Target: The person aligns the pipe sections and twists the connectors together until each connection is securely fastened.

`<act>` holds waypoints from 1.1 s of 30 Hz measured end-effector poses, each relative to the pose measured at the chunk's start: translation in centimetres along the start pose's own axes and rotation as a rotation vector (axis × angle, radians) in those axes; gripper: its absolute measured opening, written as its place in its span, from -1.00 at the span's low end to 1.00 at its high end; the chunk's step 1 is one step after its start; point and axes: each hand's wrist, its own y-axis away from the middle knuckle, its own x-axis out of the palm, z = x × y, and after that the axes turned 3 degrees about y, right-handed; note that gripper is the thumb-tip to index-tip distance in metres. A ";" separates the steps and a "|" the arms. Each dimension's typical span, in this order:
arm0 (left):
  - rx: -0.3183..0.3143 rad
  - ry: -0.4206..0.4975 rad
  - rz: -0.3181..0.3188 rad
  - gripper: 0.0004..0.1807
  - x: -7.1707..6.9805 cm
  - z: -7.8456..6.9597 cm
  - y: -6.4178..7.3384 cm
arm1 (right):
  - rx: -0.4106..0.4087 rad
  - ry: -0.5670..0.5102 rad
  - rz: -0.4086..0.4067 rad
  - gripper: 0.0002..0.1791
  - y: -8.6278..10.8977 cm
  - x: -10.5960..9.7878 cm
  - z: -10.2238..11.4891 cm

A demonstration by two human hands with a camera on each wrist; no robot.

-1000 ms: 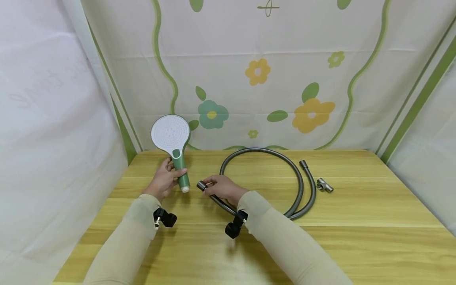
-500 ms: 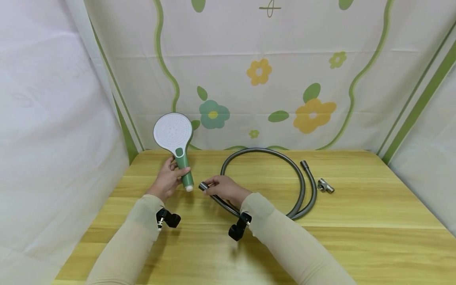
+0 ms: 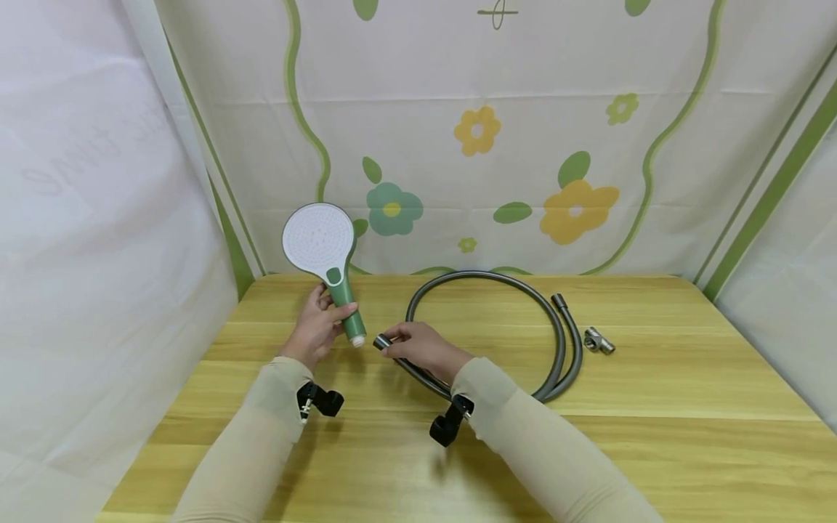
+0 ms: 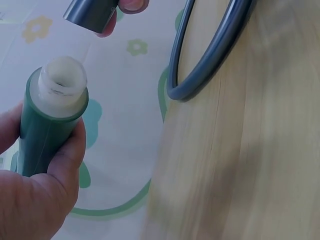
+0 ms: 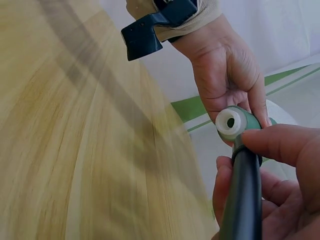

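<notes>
My left hand grips the green handle of a shower head, its round white spray face turned toward me and tilted up. The handle's white threaded end points down and to the right. Just right of it, my right hand pinches a dark grey shower hose close behind its end fitting. A small gap separates the fitting from the threaded end in the left wrist view. The rest of the hose lies looped on the table, its other end free at the right.
A small metal tee fitting lies on the wooden table right of the hose. Behind the table hangs a flower-patterned cloth, with another white cloth along the left side.
The shower head has moved right and slightly up, its handle tilting more toward the hose fitting. My right hand has shifted slightly right with the hose. The gap between the two ends has narrowed.
</notes>
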 end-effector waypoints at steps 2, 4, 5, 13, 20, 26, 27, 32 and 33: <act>0.000 0.012 -0.003 -0.01 0.2 0.1 0.0 | -0.002 -0.011 -0.001 -0.59 0.2 0.0 -0.1; 0.000 0.023 -0.011 -0.01 0.4 0.1 0.0 | -0.006 -0.024 -0.004 -0.60 0.3 0.1 -0.2; -0.001 0.028 -0.015 -0.01 0.5 0.1 0.0 | -0.007 -0.030 -0.006 -0.60 0.3 0.1 -0.2; -0.008 0.075 -0.031 -0.01 1.3 0.1 -0.2 | -0.027 -0.030 -0.034 -0.61 0.6 0.2 -0.4; -0.004 0.092 -0.035 -0.02 1.6 0.0 -0.3 | -0.049 -0.026 -0.073 -0.65 0.7 0.4 -0.3; -0.008 0.109 -0.044 -0.01 1.9 -0.2 -0.4 | -0.045 -0.049 -0.100 -0.65 0.7 0.4 -0.1; -0.009 0.113 -0.044 -0.01 1.9 -0.3 -0.4 | -0.039 -0.057 -0.103 -0.66 0.7 0.4 -0.1; 0.005 0.119 -0.040 -0.03 2.1 -0.3 -0.5 | -0.022 -0.080 -0.113 -0.67 0.7 0.5 0.0; 0.009 0.115 -0.040 -0.03 2.2 -0.3 -0.5 | -0.023 -0.088 -0.113 -0.67 0.7 0.5 0.0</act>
